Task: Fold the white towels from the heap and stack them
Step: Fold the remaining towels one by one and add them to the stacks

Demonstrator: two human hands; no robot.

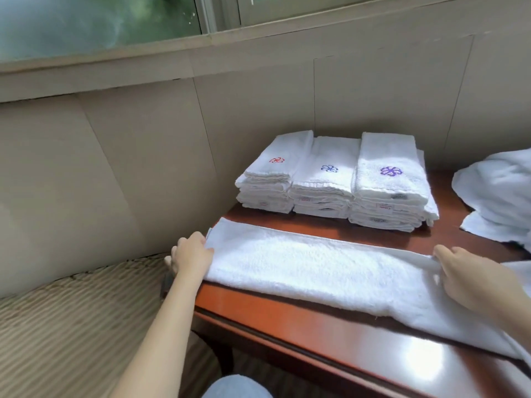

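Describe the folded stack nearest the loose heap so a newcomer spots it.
On the reddish wooden table by the wall, three stacks of folded white towels stand side by side. Take the right-hand stack, beside the heap. Its top towel bears a purple pinwheel emblem; the neighbours' are blue and red.

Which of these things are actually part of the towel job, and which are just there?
Part of the job: long towel gripped at its ends by the left hand and right hand; folded stacks behind it; unfolded heap at right.
Just there: table underneath, window, striped carpet.
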